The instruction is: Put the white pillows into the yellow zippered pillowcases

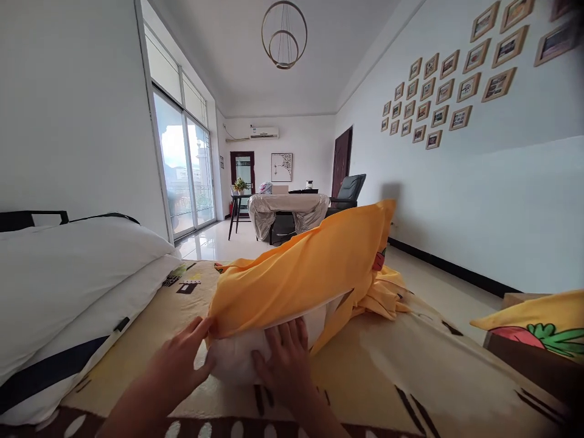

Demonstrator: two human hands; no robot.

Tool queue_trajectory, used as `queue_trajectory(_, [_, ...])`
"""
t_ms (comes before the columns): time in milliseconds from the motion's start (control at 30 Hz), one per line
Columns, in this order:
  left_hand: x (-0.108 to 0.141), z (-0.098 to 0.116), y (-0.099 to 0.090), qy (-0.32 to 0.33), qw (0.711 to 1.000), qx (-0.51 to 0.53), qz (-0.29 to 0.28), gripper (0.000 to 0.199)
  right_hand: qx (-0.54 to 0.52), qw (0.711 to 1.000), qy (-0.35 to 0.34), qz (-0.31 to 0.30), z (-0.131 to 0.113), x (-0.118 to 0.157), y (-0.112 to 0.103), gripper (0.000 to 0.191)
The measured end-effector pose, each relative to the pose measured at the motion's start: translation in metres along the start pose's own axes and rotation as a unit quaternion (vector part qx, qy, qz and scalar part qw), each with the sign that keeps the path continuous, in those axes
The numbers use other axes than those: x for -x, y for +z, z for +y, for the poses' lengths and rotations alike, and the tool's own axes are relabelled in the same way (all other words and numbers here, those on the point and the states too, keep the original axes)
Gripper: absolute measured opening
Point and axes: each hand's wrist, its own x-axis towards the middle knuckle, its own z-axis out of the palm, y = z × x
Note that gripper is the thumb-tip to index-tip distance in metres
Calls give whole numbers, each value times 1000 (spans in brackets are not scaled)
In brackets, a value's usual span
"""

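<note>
A yellow pillowcase (292,261) lies over a white pillow (235,359), whose near end shows at the case's opening. My left hand (177,359) pinches the left edge of the yellow cloth between thumb and fingers, beside the pillow's corner. My right hand (287,359) rests on the white pillow with its fingers apart, the fingertips just under the cloth's edge. Both pillow and case are on a beige patterned bedsheet (365,377). The far part of the case is bunched at the right.
White pillows (77,274) are stacked at the left. A box (524,365) with a yellow printed cloth (542,325) on it stands at the right. Beyond the bed are a covered table (292,204), a black chair (349,191) and a plant (239,185) on a stand.
</note>
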Motion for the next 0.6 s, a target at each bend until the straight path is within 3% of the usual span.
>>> queue_trajectory(100, [-3,-11,3,-54,996,29,-69,25,-22,1000,5,12,-1,-1,-1,31])
queue_trajectory(167, [-11,-6,4,-57,994,52,-74,18,-39,999,16,10,-1,-4,-5,32])
queue_trajectory(333, [-26,3,5,-26,996,83,12,8,-51,998,28,5,-2,-8,-12,38])
queue_trajectory(500, [-35,-1,24,-92,974,184,94,8,-12,1000,-27,-5,-13,0,-12,49])
queue_trajectory(600, [-37,11,42,-121,951,190,214,12,-16,996,-87,-17,-21,3,-15,47])
